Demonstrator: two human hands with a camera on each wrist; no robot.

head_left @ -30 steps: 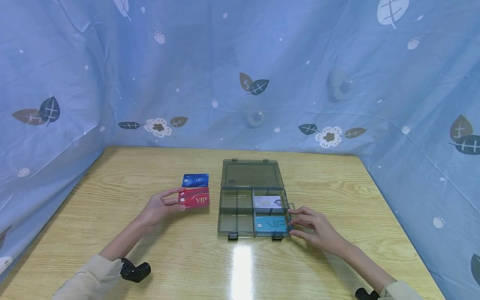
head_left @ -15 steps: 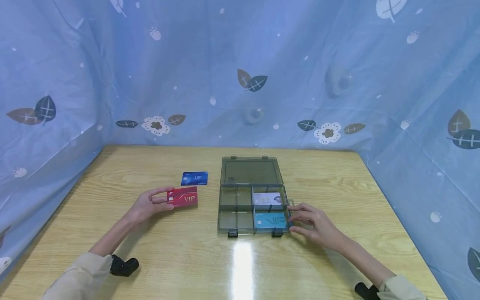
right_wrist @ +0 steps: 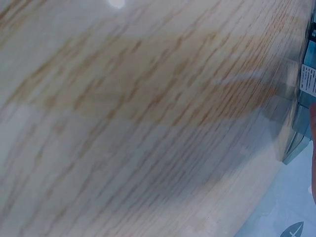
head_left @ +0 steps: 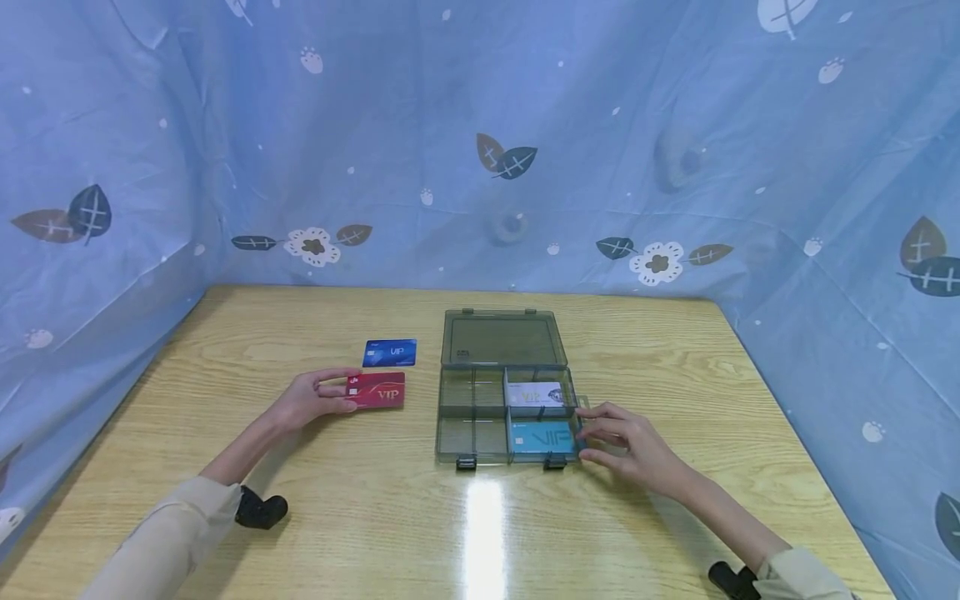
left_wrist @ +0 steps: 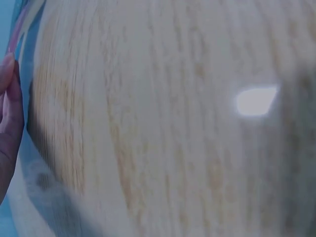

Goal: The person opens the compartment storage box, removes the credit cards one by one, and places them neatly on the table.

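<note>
In the head view my left hand (head_left: 311, 400) pinches a red VIP card (head_left: 378, 391) by its left end, thumb on the near side and fingers behind. The left wrist view catches only that hand's fingertips and the card's thin edge (left_wrist: 16, 37). A blue VIP card (head_left: 389, 352) lies on the table just beyond. To the right is a translucent grey divided box (head_left: 474, 435), its lid (head_left: 502, 339) laid back. A white card (head_left: 534, 394) and a teal card (head_left: 542, 437) sit in its right compartments. My right hand (head_left: 630, 446) rests its fingertips against the box's right side.
The wooden table (head_left: 360, 517) ends at a blue patterned cloth (head_left: 420, 150) that hangs behind and along both sides. Two black latches (head_left: 466, 462) are on the box's front edge. Bright glare (head_left: 485, 533) lies on the wood before the box.
The left hand drew the red card leftward, then brought it partly back to the right. The right hand stays at the box's side, and the box and its cards keep their places.
</note>
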